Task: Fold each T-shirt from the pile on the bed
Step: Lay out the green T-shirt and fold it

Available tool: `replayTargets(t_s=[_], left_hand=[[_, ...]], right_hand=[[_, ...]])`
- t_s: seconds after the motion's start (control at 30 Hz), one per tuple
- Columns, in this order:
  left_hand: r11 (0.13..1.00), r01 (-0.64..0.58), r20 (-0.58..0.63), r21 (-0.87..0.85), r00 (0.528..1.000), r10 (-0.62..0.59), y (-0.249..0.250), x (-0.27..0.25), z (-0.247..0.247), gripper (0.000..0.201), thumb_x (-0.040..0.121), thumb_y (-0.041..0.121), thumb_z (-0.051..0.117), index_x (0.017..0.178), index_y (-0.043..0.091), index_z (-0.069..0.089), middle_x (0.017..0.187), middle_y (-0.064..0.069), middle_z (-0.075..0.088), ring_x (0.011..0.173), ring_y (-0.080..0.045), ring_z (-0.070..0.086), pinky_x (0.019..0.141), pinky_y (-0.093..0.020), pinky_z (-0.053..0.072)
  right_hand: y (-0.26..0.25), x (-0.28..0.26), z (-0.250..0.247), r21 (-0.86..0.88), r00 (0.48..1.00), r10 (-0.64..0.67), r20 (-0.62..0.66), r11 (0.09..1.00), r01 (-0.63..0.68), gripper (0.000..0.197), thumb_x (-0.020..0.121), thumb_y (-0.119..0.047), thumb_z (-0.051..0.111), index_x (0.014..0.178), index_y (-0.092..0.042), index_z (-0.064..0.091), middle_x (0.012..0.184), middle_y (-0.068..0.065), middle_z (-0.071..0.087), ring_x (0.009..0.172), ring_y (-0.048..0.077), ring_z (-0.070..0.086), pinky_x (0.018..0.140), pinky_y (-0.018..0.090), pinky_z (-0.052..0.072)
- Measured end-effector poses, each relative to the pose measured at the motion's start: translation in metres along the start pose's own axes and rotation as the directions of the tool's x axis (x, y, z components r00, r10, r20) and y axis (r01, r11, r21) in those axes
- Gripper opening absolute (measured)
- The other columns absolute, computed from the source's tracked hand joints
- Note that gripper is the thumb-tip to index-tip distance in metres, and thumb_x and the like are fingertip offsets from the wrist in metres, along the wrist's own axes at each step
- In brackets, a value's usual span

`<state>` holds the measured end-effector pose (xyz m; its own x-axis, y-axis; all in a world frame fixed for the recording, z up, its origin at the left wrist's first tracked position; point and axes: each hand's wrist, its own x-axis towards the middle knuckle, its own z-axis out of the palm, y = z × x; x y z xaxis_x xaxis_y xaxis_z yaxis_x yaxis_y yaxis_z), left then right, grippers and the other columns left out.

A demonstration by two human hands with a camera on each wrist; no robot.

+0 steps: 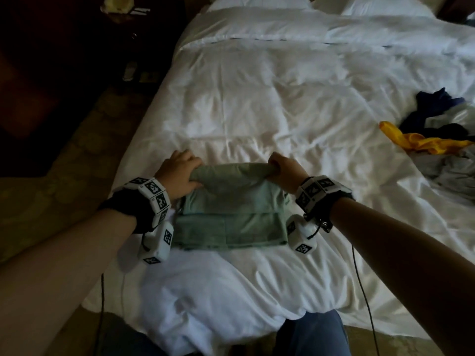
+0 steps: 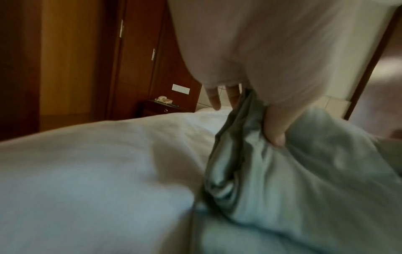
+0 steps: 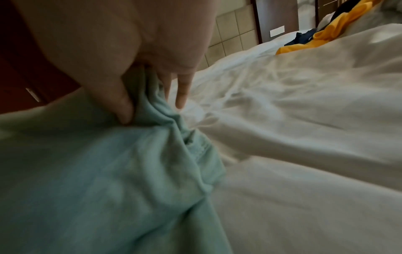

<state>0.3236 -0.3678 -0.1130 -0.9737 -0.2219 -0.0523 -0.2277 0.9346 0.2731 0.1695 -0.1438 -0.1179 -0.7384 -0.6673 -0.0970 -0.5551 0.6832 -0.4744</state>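
Pinching the far fold of the green T-shirt, left hand and right hand hold its corners.

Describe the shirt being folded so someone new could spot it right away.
On the white bed, look near the foot edge, between the two hands. The green T-shirt lies there half folded, its far edge held by the left hand and right hand. Unlike the crumpled pile at right, it is neat and pale green.

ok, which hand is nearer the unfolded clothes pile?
Right. The right hand grips the green T-shirt on the side facing the pile; the left hand grips its far side.
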Motion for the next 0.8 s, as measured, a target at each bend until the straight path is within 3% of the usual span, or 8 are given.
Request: replayTargets(t_s=[0.1, 0.23, 0.3, 0.37, 0.5, 0.63, 0.7, 0.8], left_hand=[[0.999, -0.031, -0.1, -0.033, 0.995, 0.027, 0.002, -0.003, -0.011, 0.035, 0.081, 0.016, 0.07, 0.112, 0.012, 0.055, 0.122, -0.007, 0.048, 0.113, -0.032, 0.046, 0.091, -0.042, 0.04], [0.997, -0.062, -0.011, -0.045, 0.998, 0.061, 0.004, -0.021, -0.014, 0.033, 0.079, 0.005, 0.066, 0.106, 0.014, 0.051, 0.119, -0.005, 0.049, 0.109, -0.029, 0.048, 0.085, -0.037, 0.041], [0.995, -0.085, 0.037, -0.045, 0.996, 0.087, 0.007, -0.033, -0.013, 0.034, 0.077, 0.004, 0.066, 0.098, 0.021, 0.045, 0.116, -0.004, 0.047, 0.108, -0.028, 0.046, 0.082, -0.035, 0.04], [0.995, -0.086, 0.075, -0.05, 0.993, 0.089, 0.012, -0.044, -0.014, 0.039, 0.074, 0.008, 0.071, 0.093, 0.024, 0.04, 0.115, -0.001, 0.045, 0.108, -0.027, 0.045, 0.082, -0.036, 0.041], [0.997, -0.081, 0.231, -0.005, 0.97, 0.08, 0.023, -0.068, -0.015, 0.052, 0.063, 0.029, 0.085, 0.092, 0.024, 0.042, 0.116, 0.006, 0.038, 0.112, -0.019, 0.038, 0.088, -0.033, 0.04], [0.979, -0.155, 0.35, 0.136, 0.932, 0.099, 0.029, -0.089, 0.0, 0.047, 0.066, 0.038, 0.082, 0.091, 0.023, 0.044, 0.143, -0.002, 0.03, 0.138, -0.021, 0.022, 0.106, -0.032, 0.031], [0.979, -0.14, 0.392, 0.15, 0.917, 0.071, 0.032, -0.095, 0.005, 0.043, 0.072, 0.04, 0.078, 0.093, 0.022, 0.046, 0.148, -0.004, 0.026, 0.141, -0.02, 0.019, 0.109, -0.031, 0.028], [0.993, -0.095, 0.331, 0.076, 0.941, 0.064, 0.04, -0.096, 0.005, 0.036, 0.08, 0.043, 0.071, 0.097, 0.016, 0.053, 0.144, -0.005, 0.034, 0.137, -0.021, 0.027, 0.108, -0.03, 0.029]], right_hand=[[-0.009, -0.001, -0.011, 0.028, 0.998, -0.007, -0.063, 1.0, 0.009, 0.018, 0.085, -0.01, 0.059, 0.102, -0.008, 0.052, 0.087, 0.009, 0.053, 0.077, 0.022, 0.048, 0.064, 0.029, 0.032], [-0.015, -0.019, -0.016, -0.02, 0.999, -0.026, 0.021, 0.999, 0.026, 0.016, 0.084, -0.007, 0.057, 0.093, -0.015, 0.046, 0.087, 0.007, 0.052, 0.079, 0.021, 0.05, 0.066, 0.027, 0.033], [-0.018, -0.036, -0.018, 0.008, 0.998, -0.028, 0.053, 1.0, 0.028, 0.019, 0.085, -0.004, 0.053, 0.103, -0.011, 0.05, 0.089, 0.008, 0.055, 0.079, 0.022, 0.052, 0.065, 0.026, 0.036], [-0.019, -0.054, -0.02, 0.015, 0.994, -0.026, 0.107, 1.0, 0.024, 0.032, 0.086, -0.003, 0.052, 0.117, -0.009, 0.052, 0.1, 0.008, 0.061, 0.084, 0.024, 0.058, 0.068, 0.026, 0.041], [-0.022, -0.086, -0.019, -0.146, 0.956, -0.047, 0.291, 0.985, 0.093, 0.046, 0.086, -0.011, 0.061, 0.13, -0.013, 0.049, 0.125, 0.007, 0.058, 0.112, 0.023, 0.055, 0.092, 0.027, 0.041], [-0.019, -0.109, 0.005, -0.302, 0.9, 0.005, 0.436, 0.943, 0.141, 0.068, 0.079, -0.03, 0.074, 0.138, -0.021, 0.042, 0.135, 0.009, 0.045, 0.124, 0.028, 0.045, 0.102, 0.034, 0.039], [-0.014, -0.114, 0.019, -0.306, 0.89, 0.021, 0.456, 0.943, 0.135, 0.076, 0.076, -0.042, 0.075, 0.141, -0.027, 0.038, 0.137, 0.008, 0.041, 0.127, 0.028, 0.041, 0.104, 0.04, 0.037], [-0.02, -0.111, 0.025, -0.311, 0.94, -0.041, 0.338, 0.938, 0.152, 0.071, 0.08, -0.051, 0.067, 0.14, -0.027, 0.038, 0.137, 0.004, 0.041, 0.127, 0.026, 0.039, 0.103, 0.038, 0.034]])
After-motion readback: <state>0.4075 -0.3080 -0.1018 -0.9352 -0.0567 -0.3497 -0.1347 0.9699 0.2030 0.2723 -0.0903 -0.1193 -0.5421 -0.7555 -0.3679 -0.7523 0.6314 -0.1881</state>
